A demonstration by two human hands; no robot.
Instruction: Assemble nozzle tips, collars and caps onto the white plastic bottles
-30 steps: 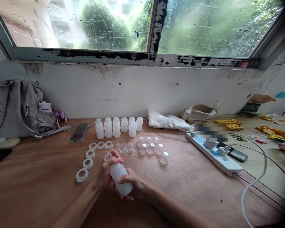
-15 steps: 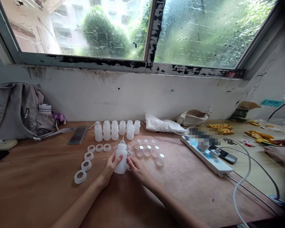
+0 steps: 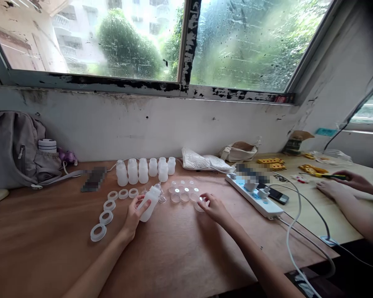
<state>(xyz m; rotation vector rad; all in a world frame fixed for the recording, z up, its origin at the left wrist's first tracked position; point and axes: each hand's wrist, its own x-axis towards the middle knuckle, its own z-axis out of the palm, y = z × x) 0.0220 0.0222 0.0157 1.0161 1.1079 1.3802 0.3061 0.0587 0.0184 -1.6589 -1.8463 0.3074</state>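
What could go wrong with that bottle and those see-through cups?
The bottle is tilted and only the left hand holds it, so it might slip.

The right hand has its fingers at one clear cup, close beside the other cups, so it might bump them.

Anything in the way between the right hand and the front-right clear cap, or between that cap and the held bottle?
Nothing visible. The right hand is right at the front-right clear cap. Toward the frosted bottle in the left hand, nothing visible blocks the near side; the other clear caps stand just behind that path.
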